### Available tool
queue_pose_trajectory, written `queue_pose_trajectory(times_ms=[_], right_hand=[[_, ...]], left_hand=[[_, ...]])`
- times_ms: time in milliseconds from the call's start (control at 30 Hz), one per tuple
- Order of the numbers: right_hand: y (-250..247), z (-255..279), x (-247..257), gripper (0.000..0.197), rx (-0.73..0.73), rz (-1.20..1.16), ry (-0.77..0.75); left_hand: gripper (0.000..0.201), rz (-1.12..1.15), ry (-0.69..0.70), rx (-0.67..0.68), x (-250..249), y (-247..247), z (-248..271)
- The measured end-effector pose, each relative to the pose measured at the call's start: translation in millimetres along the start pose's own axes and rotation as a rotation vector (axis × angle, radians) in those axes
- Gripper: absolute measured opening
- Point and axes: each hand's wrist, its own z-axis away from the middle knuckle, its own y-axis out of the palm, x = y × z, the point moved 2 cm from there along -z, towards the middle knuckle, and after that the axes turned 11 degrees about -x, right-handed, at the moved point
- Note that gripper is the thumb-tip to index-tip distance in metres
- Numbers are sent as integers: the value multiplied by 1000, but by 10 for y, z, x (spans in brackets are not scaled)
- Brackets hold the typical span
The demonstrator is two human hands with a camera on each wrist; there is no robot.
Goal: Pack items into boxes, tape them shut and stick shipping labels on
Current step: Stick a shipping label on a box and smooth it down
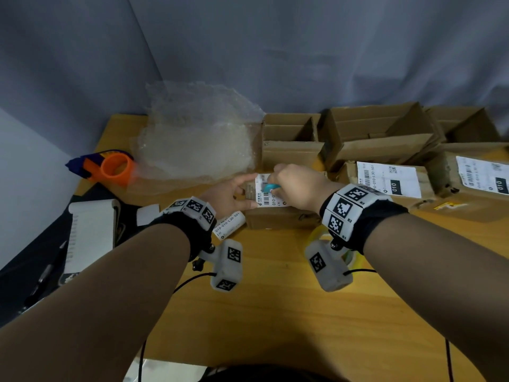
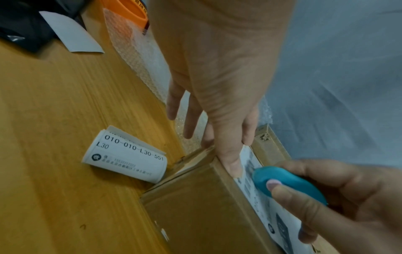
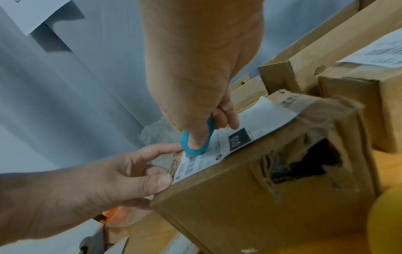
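Observation:
A small cardboard box lies in the middle of the wooden table, with a white shipping label on its top. My left hand is at the box's left end, thumb pressed flat on the label's edge and index finger straight at the far corner. My right hand grips a small teal scraper and presses its rounded tip onto the label beside the left index finger. The near right side of the box has a torn hole.
A roll of labels lies left of the box. Bubble wrap and an orange tape dispenser sit behind on the left. Open boxes stand at the back; labelled boxes are at the right. A tape roll lies under my right wrist.

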Motion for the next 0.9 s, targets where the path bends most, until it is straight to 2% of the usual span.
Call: queue_pose_trajectory(times_ms=[200,300,367,433,533,667,900], right_hand=[[-7,198,-284,33,14,32,65],[-8,293,-368,38,23,42,70],[-3,301,-371,41,19,77,57],[-13,286,-365,39,9,94,44],[-50,262,-402,39,17,77,24],[-122,213,-506,36,20,75,-28],[-85,374,-650,32,-65,-188,67]], left_hand=[[71,-58,46,-30,-114,-37,16],[73,-184,86,-71,-224,-53,-33],[77,-347,134,-64,-374,-30,-79],[88,-478,169,-1,-530,62,-104],[107,-523,123,78,-699,249,-102],[108,-560,150,35,-799,273,-114],[112,-609,214,39,-746,230,-143]])
